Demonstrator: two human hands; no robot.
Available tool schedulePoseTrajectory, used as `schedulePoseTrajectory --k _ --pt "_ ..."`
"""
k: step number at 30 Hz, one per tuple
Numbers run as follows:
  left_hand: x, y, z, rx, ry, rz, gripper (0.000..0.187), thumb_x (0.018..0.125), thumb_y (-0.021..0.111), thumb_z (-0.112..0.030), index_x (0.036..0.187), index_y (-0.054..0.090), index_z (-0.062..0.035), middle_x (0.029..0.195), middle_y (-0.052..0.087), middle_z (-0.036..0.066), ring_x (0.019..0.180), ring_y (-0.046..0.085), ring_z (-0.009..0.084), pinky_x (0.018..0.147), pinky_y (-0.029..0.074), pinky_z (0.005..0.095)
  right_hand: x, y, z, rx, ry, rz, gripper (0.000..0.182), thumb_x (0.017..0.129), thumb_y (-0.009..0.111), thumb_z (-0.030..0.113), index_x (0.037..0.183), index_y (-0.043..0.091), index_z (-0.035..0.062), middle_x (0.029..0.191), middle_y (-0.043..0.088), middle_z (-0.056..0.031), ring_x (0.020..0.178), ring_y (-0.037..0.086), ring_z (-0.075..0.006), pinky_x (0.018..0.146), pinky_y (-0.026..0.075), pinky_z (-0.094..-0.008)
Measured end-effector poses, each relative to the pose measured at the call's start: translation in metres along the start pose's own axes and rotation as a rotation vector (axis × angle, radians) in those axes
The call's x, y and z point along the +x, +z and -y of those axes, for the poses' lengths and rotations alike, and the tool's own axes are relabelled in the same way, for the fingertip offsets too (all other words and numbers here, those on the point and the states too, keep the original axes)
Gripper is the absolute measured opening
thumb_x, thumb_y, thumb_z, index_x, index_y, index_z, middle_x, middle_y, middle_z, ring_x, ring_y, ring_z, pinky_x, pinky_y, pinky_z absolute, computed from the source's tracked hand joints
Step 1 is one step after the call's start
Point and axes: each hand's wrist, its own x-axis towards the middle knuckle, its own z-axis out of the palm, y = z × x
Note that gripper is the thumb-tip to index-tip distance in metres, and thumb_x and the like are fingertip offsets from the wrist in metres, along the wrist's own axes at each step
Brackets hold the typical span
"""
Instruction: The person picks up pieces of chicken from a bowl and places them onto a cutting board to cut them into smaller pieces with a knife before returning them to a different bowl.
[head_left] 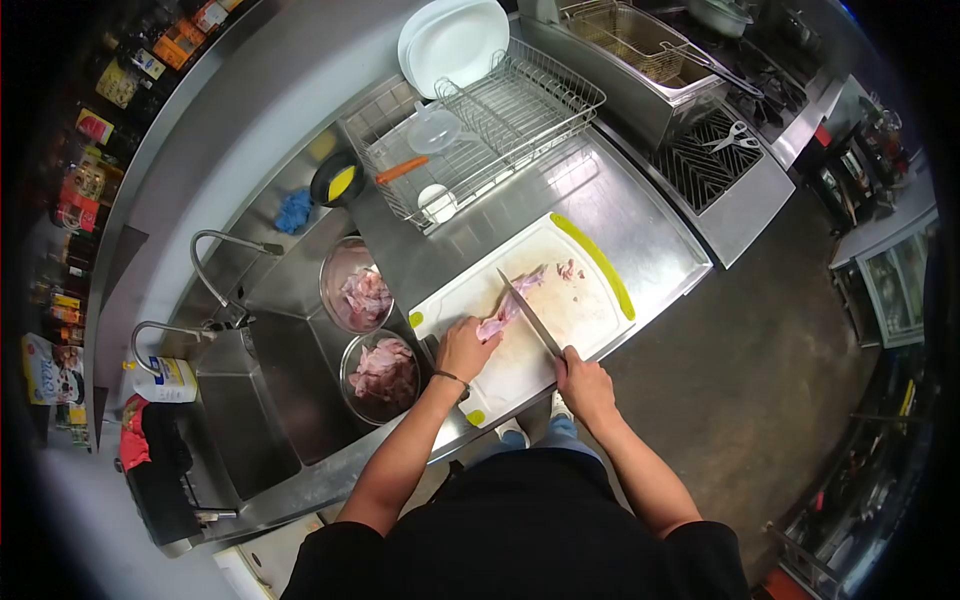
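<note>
A white cutting board with green edges lies on the steel counter. My left hand is closed on the near end of a strip of raw meat on the board. In my right hand is the handle of a long knife, whose blade lies across the strip. Small meat scraps rest near the board's right side. Two bowls of raw meat, an upper one and a lower one, stand left of the board.
The double sink with two faucets is at the left. Behind the board stands a wire dish rack with white plates. A fryer and scissors are at the upper right. A blue cloth lies beside a black bowl.
</note>
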Motion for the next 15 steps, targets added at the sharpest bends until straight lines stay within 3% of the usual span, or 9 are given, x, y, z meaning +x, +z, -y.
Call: schedulePoseTrajectory --k 2,6,12,14,15 --pt "0.002 0.004 0.007 -0.087 0.011 0.099 0.03 0.075 0.072 -0.023 0.09 0.059 -0.0005 0.085 0.062 0.021 0.081 0.06 0.0398 0.071 0.048 0.0454 0.001 0.001 -0.002 0.008 -0.004 0.001 0.019 0.092 0.048 0.027 0.094 0.049 0.0076 0.066 0.061 -0.023 0.063 0.061 -0.0434 0.058 0.049 -0.0541" --pt "-0.003 0.005 0.005 -0.066 0.053 0.022 0.035 0.074 0.072 -0.025 0.097 0.058 -0.0031 0.088 0.06 0.02 0.085 0.06 0.0403 0.073 0.048 0.0465 -0.002 0.001 0.0 0.034 -0.043 -0.026 0.019 0.092 0.047 0.026 0.094 0.049 0.0073 0.064 0.061 -0.0225 0.061 0.061 -0.0428 0.056 0.048 -0.0536" --pt "-0.004 -0.005 -0.007 0.204 0.109 0.127 0.031 0.076 0.068 -0.014 0.102 0.053 -0.0058 0.093 0.057 0.016 0.081 0.06 0.0363 0.069 0.05 0.0434 -0.014 -0.017 0.031 0.064 -0.137 0.003 0.016 0.092 0.046 0.022 0.094 0.047 0.0059 0.06 0.059 -0.0221 0.057 0.061 -0.0409 0.052 0.048 -0.0518" --pt "-0.004 0.006 0.003 0.299 0.302 -0.021 0.026 0.076 0.068 -0.013 0.098 0.056 -0.0084 0.09 0.056 0.013 0.079 0.061 0.0337 0.067 0.051 0.0423 -0.015 -0.014 0.038 0.058 -0.137 0.037 0.015 0.091 0.046 0.019 0.093 0.047 0.0038 0.059 0.059 -0.0221 0.056 0.061 -0.0399 0.052 0.048 -0.051" --pt "-0.004 0.008 0.006 0.297 0.305 -0.02 0.026 0.076 0.068 -0.013 0.098 0.056 -0.0084 0.09 0.056 0.013 0.079 0.061 0.0337 0.067 0.051 0.0423 -0.015 -0.012 0.038 0.058 -0.134 0.035 0.015 0.091 0.046 0.019 0.093 0.047 0.0038 0.059 0.059 -0.0221 0.056 0.061 -0.0399 0.052 0.048 -0.051"
